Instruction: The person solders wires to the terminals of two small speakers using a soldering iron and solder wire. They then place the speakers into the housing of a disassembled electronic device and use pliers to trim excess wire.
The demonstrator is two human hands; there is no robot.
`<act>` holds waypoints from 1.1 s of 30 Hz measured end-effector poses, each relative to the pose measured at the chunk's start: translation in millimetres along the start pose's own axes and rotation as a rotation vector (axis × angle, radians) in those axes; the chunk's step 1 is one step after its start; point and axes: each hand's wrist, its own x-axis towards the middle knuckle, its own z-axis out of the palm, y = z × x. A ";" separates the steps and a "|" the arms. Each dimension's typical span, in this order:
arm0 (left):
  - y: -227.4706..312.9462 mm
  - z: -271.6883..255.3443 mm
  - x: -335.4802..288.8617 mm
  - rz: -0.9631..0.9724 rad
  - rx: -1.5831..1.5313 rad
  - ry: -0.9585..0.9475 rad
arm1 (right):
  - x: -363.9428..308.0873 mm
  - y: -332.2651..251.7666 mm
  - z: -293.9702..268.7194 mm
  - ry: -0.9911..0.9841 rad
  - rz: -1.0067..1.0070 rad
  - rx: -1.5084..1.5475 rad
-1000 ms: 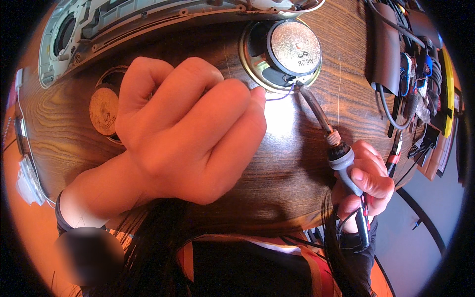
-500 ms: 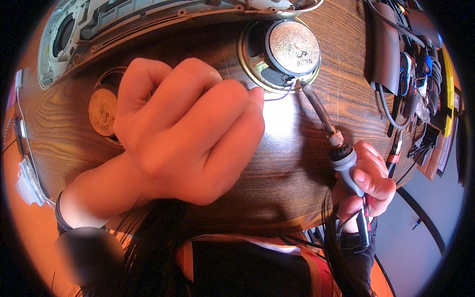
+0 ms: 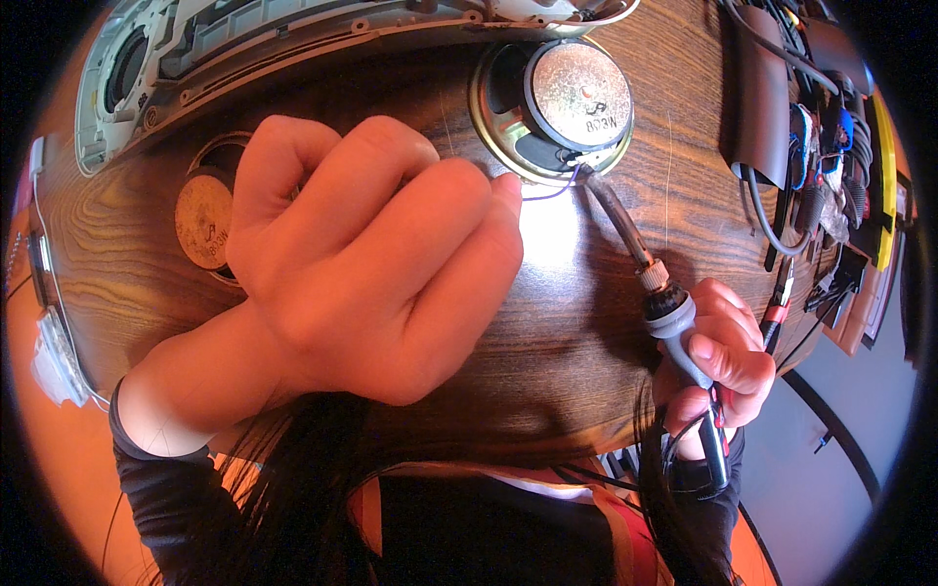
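Two bare hands share a wood-grain table: the right hand, toward four o'clock, closes around a soldering iron, its tip at the five-o'clock rim of a round speaker lying at one o'clock. The left hand is curled tight beside a purple wire; with fingertips hidden, whether it grips anything cannot be told.

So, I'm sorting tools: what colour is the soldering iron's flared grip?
The flared grip is grey, clearest in the head view.
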 end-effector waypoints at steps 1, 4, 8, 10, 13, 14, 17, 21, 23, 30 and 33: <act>0.0 0.5 0.0 0.001 0.001 0.003 | -0.6 -0.2 -0.2 0.003 0.003 0.008; -0.1 1.4 -0.2 0.002 0.000 0.011 | -2.2 -1.5 -1.2 -0.005 0.028 0.064; -0.6 1.6 -0.7 0.011 0.004 0.014 | -3.0 -2.9 -3.5 -0.020 0.051 0.026; -0.6 1.5 -0.8 0.008 -0.007 0.010 | -3.3 -2.8 -2.9 -0.031 0.055 0.027; 0.1 1.0 -1.1 0.003 -0.009 0.001 | -3.7 -1.2 -1.4 -0.015 0.037 -0.002; 0.2 1.0 -1.0 0.003 -0.008 0.001 | -3.9 -0.8 -1.2 0.008 0.034 -0.002; 0.2 1.3 -1.1 0.007 -0.001 0.006 | -3.6 -1.3 -1.4 0.008 0.032 0.003; -0.2 1.4 -1.1 0.006 -0.013 0.007 | -1.3 -2.9 1.5 0.009 0.061 0.061; -0.5 2.0 -1.1 0.010 -0.010 0.015 | 0.3 -2.4 6.3 0.085 0.038 0.064; -1.3 2.8 -1.6 0.016 -0.005 0.021 | 2.5 -1.8 20.3 0.284 0.001 0.043; -1.3 2.4 -1.9 0.018 -0.008 0.015 | 2.2 -1.1 21.4 0.310 -0.015 0.035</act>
